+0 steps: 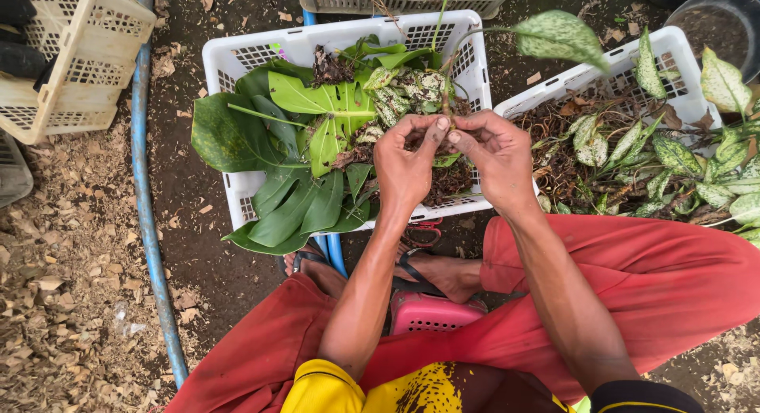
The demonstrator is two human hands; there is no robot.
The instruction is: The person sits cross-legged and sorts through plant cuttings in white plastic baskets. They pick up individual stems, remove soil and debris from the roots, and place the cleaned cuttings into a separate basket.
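Note:
My left hand (405,161) and my right hand (495,156) meet over a white plastic crate (237,61), both pinching the base of a plant cutting (447,104). Its thin stem rises to a speckled green-and-white leaf (560,35). The crate holds large dark green split leaves (293,152), smaller speckled leaves and brown roots. I sit on a low pink stool (431,312) in red trousers, with my sandalled feet under the crate's near edge.
A second white crate (669,45) at the right holds several speckled plants (673,156). A cream crate (79,57) stands at the upper left. A blue hose (146,183) runs down the bare soil; dry leaf litter (55,302) lies at left. Red-handled scissors (423,233) lie by my feet.

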